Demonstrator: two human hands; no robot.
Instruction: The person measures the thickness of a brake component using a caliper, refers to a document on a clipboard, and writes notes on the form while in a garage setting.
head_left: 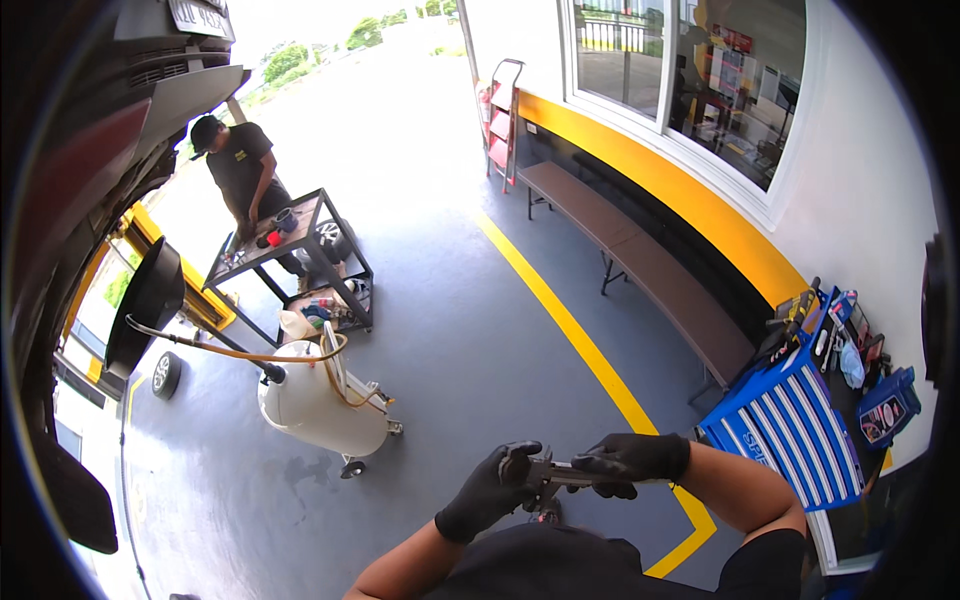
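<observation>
In front of my body, both hands in black gloves hold a grey metal vernier caliper (pixel 562 475) between them. My left hand (pixel 488 492) is closed around its jaw end, with the fingertips partly hiding the jaws. Over the beam lies my right hand (pixel 632 460), its fingers bent round the slide. A short length of beam shows past the right hand's lower edge. Any small object between the jaws is too hard to make out.
A raised vehicle (pixel 90 190) overhangs the left side. A white wheeled oil drainer (pixel 325 405) with a black funnel (pixel 150 300) stands ahead left. Beyond, a person (pixel 245 170) leans over a metal cart (pixel 320 225). To the right are a brown bench (pixel 640 250) and blue tool cabinet (pixel 790 430).
</observation>
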